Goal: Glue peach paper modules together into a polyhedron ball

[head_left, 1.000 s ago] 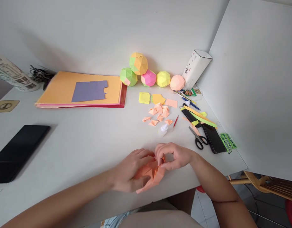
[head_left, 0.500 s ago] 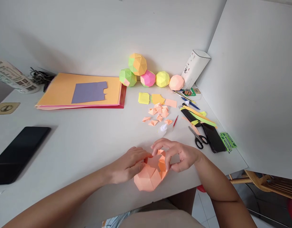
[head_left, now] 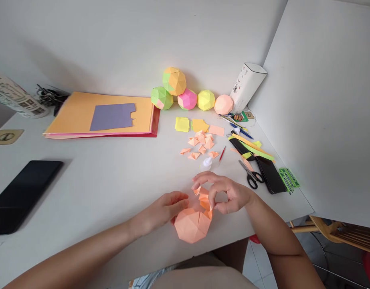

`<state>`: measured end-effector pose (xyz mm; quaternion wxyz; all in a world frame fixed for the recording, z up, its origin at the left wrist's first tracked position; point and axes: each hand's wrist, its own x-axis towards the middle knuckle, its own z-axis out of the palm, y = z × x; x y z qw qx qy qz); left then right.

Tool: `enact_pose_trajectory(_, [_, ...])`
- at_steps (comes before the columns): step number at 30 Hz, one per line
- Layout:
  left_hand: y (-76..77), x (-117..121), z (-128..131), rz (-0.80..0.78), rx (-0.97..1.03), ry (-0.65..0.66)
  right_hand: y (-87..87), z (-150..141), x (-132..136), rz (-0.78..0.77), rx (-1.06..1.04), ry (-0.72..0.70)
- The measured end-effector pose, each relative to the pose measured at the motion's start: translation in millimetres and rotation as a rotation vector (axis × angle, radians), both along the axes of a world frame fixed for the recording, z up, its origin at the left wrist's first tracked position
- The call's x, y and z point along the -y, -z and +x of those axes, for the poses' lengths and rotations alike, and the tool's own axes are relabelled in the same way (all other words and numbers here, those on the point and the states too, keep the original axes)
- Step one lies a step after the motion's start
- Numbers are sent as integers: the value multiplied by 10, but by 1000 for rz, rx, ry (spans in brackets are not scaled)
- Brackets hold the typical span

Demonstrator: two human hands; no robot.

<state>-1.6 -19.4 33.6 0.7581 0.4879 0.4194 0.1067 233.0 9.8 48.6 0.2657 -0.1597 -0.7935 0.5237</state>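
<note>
A partly closed, faceted peach paper ball (head_left: 192, 228) sits near the front edge of the desk, its open side facing up and away from me. My left hand (head_left: 169, 206) is at its left rim, thumb and fingers closed on the paper edge. On the right, my right hand (head_left: 228, 194) pinches the strip of folded facets between thumb and index finger, while the other fingers curl over its far end. Beyond the hands lie several folded peach paper pieces (head_left: 202, 149), with a small white glue bottle (head_left: 207, 163) nearer to me.
Several finished paper balls (head_left: 187, 99) line the wall. Scissors (head_left: 250, 176), a black phone (head_left: 270, 175) and a red pen (head_left: 222, 154) lie at right. A paper stack (head_left: 73, 116) and a black tablet (head_left: 24, 196) are at left.
The peach ball has shifted slightly right and turned a little. My left hand has drawn lower along its left rim; the right hand has risen slightly, still pinching the strip.
</note>
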Motion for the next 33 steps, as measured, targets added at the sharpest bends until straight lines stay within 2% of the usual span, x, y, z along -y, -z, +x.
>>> enact_pose_trajectory(6, [37,-27,13,-195,63,-20,21,1,3,6,-2,26])
enact_pose_trajectory(13, [31,-19,-2,-239,336,-201,54,7,11,29,43,143])
enact_pose_trajectory(18, [31,-24,9,-264,392,-282,65,-16,27,68,34,234])
enact_pose_trajectory(21, [47,-35,10,-255,393,-314,64,8,40,107,-48,410])
enact_pose_trajectory(24, [60,-45,13,-290,397,-328,102,41,14,165,-142,775])
enact_pose_trajectory(26, [65,-51,18,-316,393,-320,160,39,-23,239,-77,959])
enact_pose_trajectory(27, [68,-53,20,-320,389,-319,198,26,-43,264,-8,995])
enact_pose_trajectory(29, [78,-56,22,-313,393,-324,282,-12,-75,254,134,966])
enact_pose_trajectory(33, [105,-57,15,-280,393,-267,431,-78,-106,93,295,848])
